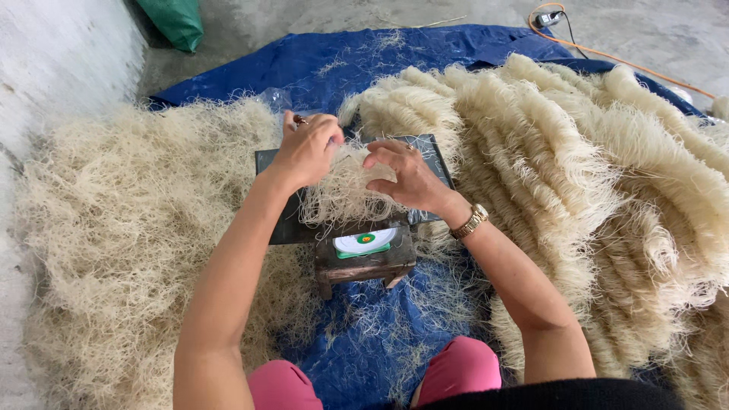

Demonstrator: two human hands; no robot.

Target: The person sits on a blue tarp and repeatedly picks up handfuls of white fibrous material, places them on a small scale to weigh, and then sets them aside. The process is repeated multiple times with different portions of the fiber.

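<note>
On the tarp: a person sits over a small scale with a dark tray on it, both hands in a bundle of pale dried noodles.
Left pile: loose, tangled noodles lie well left of the tray.
Left hand: fingers pinched together on strands at the bundle's upper left edge.
Bundle: it rests on the tray between the two hands, touching both.
Right hand: curled, fingers pressing the bundle's right side, clamped lightly on it.
Right pile: combed, folded hanks lie just beside the tray.
Step, as I judge it: gathering and weighing a portion.
Next move calls for: a gentle grip, since brittle strands snap and shed easily.
</note>
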